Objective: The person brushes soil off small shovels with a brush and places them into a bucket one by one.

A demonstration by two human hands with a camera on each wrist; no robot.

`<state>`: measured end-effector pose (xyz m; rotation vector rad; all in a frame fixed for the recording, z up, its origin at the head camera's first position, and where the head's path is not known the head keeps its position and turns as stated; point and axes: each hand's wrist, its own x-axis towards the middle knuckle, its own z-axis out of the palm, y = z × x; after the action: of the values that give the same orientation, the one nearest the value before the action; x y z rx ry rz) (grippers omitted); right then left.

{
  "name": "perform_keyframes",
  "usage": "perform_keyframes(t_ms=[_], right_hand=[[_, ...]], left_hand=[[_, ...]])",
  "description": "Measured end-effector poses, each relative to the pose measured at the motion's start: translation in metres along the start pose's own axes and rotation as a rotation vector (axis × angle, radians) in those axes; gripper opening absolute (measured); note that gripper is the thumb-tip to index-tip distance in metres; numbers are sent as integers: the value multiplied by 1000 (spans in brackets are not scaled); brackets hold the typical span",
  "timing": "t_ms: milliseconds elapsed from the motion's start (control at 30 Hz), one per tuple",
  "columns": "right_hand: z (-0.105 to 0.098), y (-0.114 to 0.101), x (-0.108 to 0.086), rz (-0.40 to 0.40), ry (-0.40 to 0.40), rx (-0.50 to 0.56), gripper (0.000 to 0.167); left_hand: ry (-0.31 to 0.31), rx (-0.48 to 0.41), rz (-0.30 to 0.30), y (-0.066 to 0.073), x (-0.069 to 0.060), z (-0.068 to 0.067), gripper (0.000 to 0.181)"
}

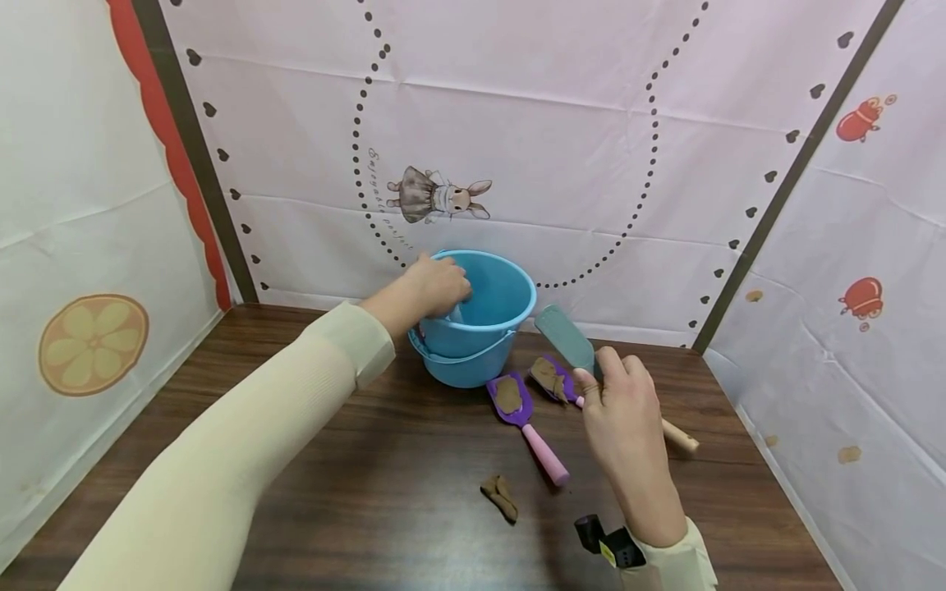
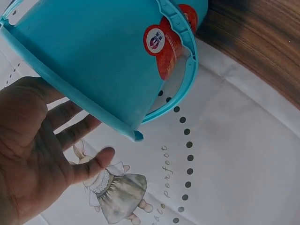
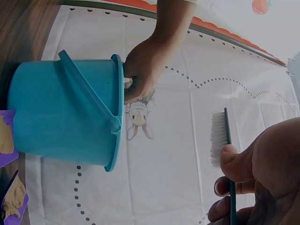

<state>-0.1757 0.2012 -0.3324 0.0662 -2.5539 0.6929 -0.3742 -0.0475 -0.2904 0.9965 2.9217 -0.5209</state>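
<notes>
My left hand (image 1: 436, 286) reaches over the left rim of the upper of two stacked blue buckets (image 1: 476, 308). Its fingertips are hidden inside, and a pale bit shows below them. The left wrist view shows the palm by the bucket's rim (image 2: 79, 103), with one finger stretched out below it. In my right hand (image 1: 624, 419) is a green brush (image 1: 565, 336), raised above the table. Seen from the right wrist, white bristles (image 3: 218, 136) stick out from its thin back, and the thumb presses against it.
Two purple shovels with pink handles, one nearer (image 1: 510, 402) and one beyond it (image 1: 554, 379), lie before the buckets with brown clay-like stuff on them. A brown lump (image 1: 501, 498) lies nearer me. One wooden handle (image 1: 680, 437) pokes out past the right hand. Cloth walls (image 1: 554, 164) enclose the table.
</notes>
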Motion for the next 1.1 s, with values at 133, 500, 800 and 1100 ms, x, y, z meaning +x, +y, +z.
perform_keyframes(t_ms=[133, 500, 800, 1100], right_hand=[[0, -1, 0, -3, 0, 0, 21], [0, -1, 0, -10, -4, -8, 22], [1, -1, 0, -7, -12, -6, 22], [1, -4, -2, -11, -15, -3, 21]], left_hand=[[3, -7, -14, 0, -3, -3, 39], [-15, 6, -20, 0, -8, -1, 42], [150, -39, -131, 7, -28, 3, 45], [479, -125, -258, 57, -108, 16, 58]])
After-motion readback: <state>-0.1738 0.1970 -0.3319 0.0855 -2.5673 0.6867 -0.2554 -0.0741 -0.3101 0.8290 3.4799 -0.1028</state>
